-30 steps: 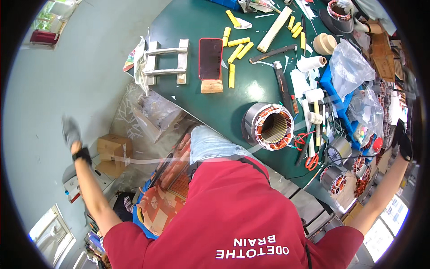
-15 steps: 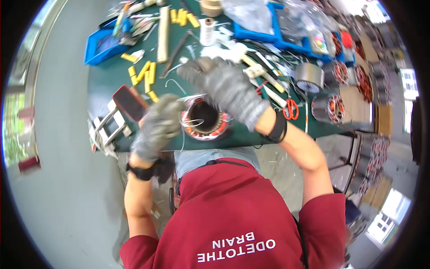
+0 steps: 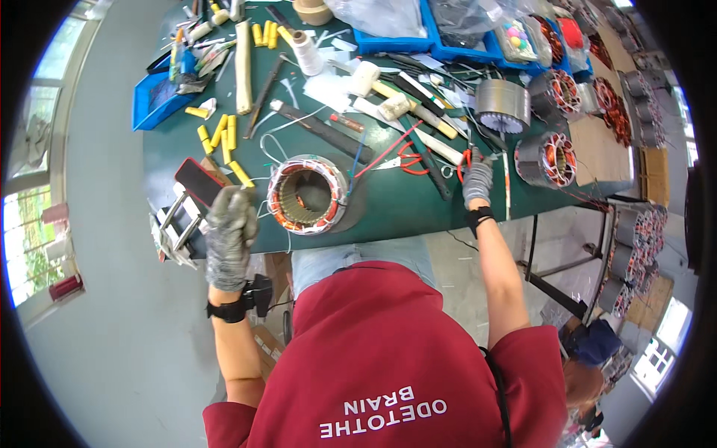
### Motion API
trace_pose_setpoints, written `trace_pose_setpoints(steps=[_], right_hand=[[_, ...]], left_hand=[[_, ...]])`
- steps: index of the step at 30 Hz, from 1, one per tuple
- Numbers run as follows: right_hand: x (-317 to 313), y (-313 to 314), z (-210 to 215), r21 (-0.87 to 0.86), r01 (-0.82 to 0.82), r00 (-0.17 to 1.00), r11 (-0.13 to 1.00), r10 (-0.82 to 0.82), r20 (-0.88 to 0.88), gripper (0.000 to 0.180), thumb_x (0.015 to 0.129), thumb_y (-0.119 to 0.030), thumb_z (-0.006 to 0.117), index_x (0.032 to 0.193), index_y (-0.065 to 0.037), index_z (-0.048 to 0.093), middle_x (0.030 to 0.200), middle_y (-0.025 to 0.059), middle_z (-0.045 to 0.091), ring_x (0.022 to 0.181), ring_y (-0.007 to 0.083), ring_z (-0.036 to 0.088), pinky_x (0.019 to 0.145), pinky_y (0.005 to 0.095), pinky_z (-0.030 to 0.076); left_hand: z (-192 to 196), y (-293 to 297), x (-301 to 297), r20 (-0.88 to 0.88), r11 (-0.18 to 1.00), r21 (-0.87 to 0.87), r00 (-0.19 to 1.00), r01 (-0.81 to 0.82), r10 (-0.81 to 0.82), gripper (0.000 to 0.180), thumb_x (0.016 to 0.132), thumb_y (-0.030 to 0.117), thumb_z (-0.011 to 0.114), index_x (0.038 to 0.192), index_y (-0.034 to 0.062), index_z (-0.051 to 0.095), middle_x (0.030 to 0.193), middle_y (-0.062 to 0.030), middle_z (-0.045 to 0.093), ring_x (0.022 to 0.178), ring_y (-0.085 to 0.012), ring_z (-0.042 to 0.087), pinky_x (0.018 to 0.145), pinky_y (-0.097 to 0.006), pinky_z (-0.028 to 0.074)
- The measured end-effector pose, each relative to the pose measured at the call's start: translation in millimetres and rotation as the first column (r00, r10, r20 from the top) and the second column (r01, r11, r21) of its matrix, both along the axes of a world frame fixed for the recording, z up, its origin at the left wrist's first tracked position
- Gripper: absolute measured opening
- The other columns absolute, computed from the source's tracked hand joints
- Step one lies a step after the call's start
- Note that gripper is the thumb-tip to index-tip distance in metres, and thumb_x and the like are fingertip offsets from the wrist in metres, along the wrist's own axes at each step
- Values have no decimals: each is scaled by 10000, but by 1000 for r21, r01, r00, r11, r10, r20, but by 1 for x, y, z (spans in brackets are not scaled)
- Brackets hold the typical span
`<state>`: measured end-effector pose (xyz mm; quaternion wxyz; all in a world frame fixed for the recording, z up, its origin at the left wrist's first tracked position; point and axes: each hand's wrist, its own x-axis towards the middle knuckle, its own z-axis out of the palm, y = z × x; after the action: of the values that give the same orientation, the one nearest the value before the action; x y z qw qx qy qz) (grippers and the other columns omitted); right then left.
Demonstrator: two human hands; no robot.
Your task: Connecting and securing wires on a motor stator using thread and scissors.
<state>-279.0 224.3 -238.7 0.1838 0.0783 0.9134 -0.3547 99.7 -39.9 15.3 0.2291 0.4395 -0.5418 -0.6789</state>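
A motor stator [image 3: 340, 213] with orange windings and white lacing stands on the green table in front of me. Loose white cord [image 3: 270, 142] loops up from its left side, and strands trail toward my left hand. My left hand [image 3: 230, 237], in a grey glove, is beside the stator with its fingers curled together; what they hold is hidden. Further right, my gloved right hand [image 3: 478, 181] is closed on the red handles of a pair of scissors [image 3: 467, 163]. Another red-handled pair of scissors [image 3: 410, 159] lies left of it.
A phone [image 3: 200, 181] rests on a metal stand at the left. Beyond the stator lie a hammer [image 3: 321, 133], mallets [image 3: 364, 79], yellow sleeves [image 3: 231, 133] and a thread spool [image 3: 306, 54]. Blue bins [image 3: 160, 101] and more stators [image 3: 547, 159] stand around the table.
My right hand has moved from above the stator to the scissors at the right and closed on them. My left hand has shifted left and nearer me. The stator sits further left in view.
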Motion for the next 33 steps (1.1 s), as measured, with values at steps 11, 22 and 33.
trace_pose_setpoints(steps=[11, 22, 33], right_hand=[[58, 23, 130, -668, -382, 781, 639, 609, 136, 483, 857, -218, 575, 1257, -37, 375, 980, 88, 562, 887, 203, 560, 728, 279, 465], [183, -108, 262, -975, -146, -36, 164, 985, 171, 545, 924, -489, 351, 1189, -20, 432, 779, 54, 553, 700, 153, 600, 612, 225, 443], [213, -119, 251, -958, 40, 240, 285, 928, 286, 423, 910, -442, 438, 1088, -61, 480, 605, -8, 449, 420, 76, 380, 349, 213, 289]], left_hand=[[20, 16, -26, 51, 962, -254, 994, 104, -94, 207, 831, 188, 565, 886, -3, 624, 1041, -104, 545, 813, -102, 531, 707, -222, 426], [29, 28, -34, -376, 995, -102, 926, -1, -38, 167, 805, 178, 536, 739, 29, 575, 1292, -222, 438, 549, -9, 377, 485, -155, 315], [5, 36, -4, -38, 946, -280, 983, 162, -180, 207, 877, 223, 458, 773, 47, 493, 673, -13, 463, 618, -108, 431, 570, -276, 394]])
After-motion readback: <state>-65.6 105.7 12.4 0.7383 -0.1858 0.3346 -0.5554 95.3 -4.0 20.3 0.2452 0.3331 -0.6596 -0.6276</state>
